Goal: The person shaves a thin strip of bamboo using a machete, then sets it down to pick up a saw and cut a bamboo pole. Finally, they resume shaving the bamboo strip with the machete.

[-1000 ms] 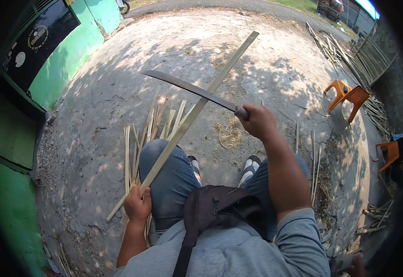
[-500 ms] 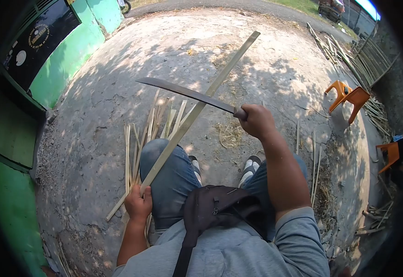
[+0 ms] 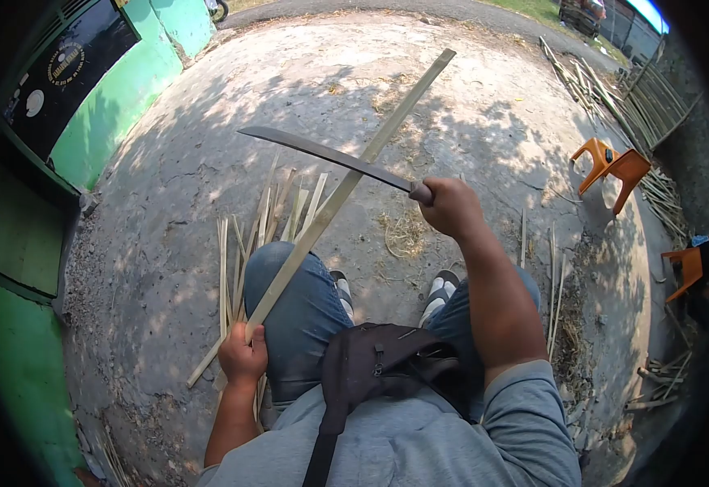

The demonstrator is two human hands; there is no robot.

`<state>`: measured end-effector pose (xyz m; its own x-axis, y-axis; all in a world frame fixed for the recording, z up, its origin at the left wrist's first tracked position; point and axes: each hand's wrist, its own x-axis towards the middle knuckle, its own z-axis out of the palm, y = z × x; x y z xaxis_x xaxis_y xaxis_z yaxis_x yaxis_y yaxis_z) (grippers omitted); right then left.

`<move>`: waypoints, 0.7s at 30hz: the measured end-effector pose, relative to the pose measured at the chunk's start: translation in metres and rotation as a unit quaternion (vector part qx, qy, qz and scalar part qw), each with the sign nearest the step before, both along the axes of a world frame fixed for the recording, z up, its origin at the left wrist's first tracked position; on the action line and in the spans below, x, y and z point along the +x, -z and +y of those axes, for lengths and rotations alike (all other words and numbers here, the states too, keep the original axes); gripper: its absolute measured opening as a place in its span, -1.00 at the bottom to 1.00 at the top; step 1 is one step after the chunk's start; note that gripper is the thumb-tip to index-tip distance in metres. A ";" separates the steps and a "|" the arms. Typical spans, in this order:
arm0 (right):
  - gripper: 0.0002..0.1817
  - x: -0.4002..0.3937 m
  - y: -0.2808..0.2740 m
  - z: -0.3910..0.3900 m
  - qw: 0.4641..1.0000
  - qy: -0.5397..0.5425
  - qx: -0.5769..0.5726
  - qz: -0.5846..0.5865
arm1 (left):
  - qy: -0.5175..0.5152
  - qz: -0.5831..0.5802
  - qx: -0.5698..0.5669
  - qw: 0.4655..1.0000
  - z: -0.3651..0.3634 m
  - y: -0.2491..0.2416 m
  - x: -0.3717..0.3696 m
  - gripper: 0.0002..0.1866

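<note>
My right hand (image 3: 449, 207) is closed round the handle of a machete (image 3: 322, 151), whose long dark blade points left. The blade lies across a long pale bamboo strip (image 3: 312, 231), overlapping it a little above its middle. Near its lower end, my left hand (image 3: 242, 355) grips the strip beside my left knee. From there the strip slants up and to the right over my thigh, its far end out over the ground. A bundle of loose bamboo strips (image 3: 224, 264) lies on the ground by my left leg.
Several thin strips (image 3: 552, 280) lie to the right of my right leg. An orange plastic stool (image 3: 629, 172) stands farther right, near stacked bamboo poles (image 3: 655, 105). Shavings (image 3: 404, 234) litter the concrete ahead. A green wall (image 3: 99, 134) runs along the left. A black bag (image 3: 387, 361) rests on my lap.
The machete and my right hand have shifted very slightly up and to the left. My left hand keeps its grip on the strip, which has hardly moved.
</note>
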<state>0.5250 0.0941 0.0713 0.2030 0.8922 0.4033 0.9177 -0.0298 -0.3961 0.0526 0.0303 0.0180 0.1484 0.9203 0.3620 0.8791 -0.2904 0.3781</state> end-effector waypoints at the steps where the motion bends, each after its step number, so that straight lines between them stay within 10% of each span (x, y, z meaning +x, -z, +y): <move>1: -0.84 0.001 -0.001 0.001 1.000 0.009 -0.019 0.000 | -0.001 0.008 0.013 1.000 0.001 -0.002 0.001 -0.45; 15: -0.93 -0.058 -0.009 -0.020 0.971 -0.181 -0.060 -0.144 | 0.020 0.007 -0.012 1.000 0.003 -0.003 0.000 -0.48; 21: -0.86 -0.009 -0.006 0.002 0.997 0.025 -0.013 0.076 | 0.011 0.016 -0.004 1.000 0.003 0.002 -0.001 -0.50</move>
